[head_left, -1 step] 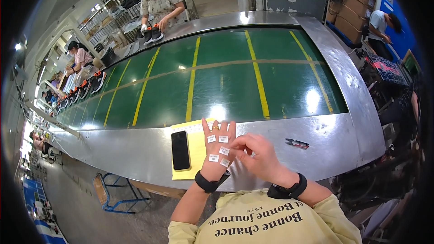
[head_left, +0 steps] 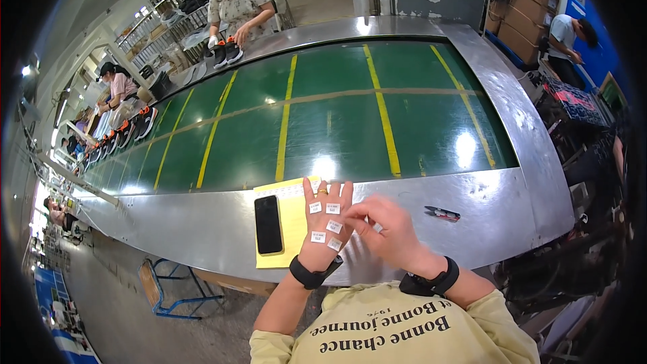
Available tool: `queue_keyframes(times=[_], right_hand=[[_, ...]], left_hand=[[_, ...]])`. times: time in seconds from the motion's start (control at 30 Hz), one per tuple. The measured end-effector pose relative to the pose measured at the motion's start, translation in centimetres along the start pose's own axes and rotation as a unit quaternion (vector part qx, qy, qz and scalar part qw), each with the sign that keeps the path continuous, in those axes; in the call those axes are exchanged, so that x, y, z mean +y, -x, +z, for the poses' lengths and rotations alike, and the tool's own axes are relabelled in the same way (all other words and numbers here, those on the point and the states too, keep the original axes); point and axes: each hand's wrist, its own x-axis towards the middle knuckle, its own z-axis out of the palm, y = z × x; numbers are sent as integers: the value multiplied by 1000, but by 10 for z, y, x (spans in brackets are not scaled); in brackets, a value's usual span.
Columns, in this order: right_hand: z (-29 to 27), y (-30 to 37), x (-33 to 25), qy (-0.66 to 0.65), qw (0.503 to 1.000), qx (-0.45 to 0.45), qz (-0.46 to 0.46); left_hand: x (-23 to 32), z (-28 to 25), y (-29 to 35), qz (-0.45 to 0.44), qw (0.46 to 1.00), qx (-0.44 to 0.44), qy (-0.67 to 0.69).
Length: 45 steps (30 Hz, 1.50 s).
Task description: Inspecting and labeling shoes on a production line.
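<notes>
My left hand (head_left: 325,224) lies flat, back up, over the metal rim of the conveyor table (head_left: 202,226), with its fingers spread. Several small white stickers (head_left: 318,236) are stuck on the back of it. My right hand (head_left: 387,232) is just to its right, fingertips pinched on one small white sticker (head_left: 377,228) close to the left hand's fingers. Both wrists wear black bands. A yellow sheet (head_left: 294,219) lies under and left of the left hand, and a black phone (head_left: 268,224) rests on it.
A small black and red cutter (head_left: 441,214) lies on the metal rim to the right. The green belt (head_left: 337,128) with yellow lines runs beyond. Across it a person (head_left: 236,7) handles dark shoes (head_left: 224,52); more people and shoes sit far left. A person (head_left: 566,37) stands by boxes at right.
</notes>
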Motion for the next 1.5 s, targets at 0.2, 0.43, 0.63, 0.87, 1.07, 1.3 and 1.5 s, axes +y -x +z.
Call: queue_keyframes(times=[0.2,0.43,0.63,0.87,1.07,1.3,1.5], right_hand=[[-12,-13,-1,112,986,-1,-127],[-7,-27,4,120,981,-36,-145],[17,-34,-4,162,966,-102,-173],[-20,26,43,147,977,-145,-47],[-35,82,101,208,961,-178,27],[-35,90,118,369,923,-85,64],[-64,114,144,403,885,-86,218]], left_hand=[[2,13,6,50,994,67,70],[-2,24,4,46,999,-10,-12],[-11,45,36,-50,737,94,667],[-12,79,50,80,981,-116,132],[-20,142,71,102,971,-123,178],[-15,155,70,53,962,-181,199],[1,154,87,81,984,-80,138]])
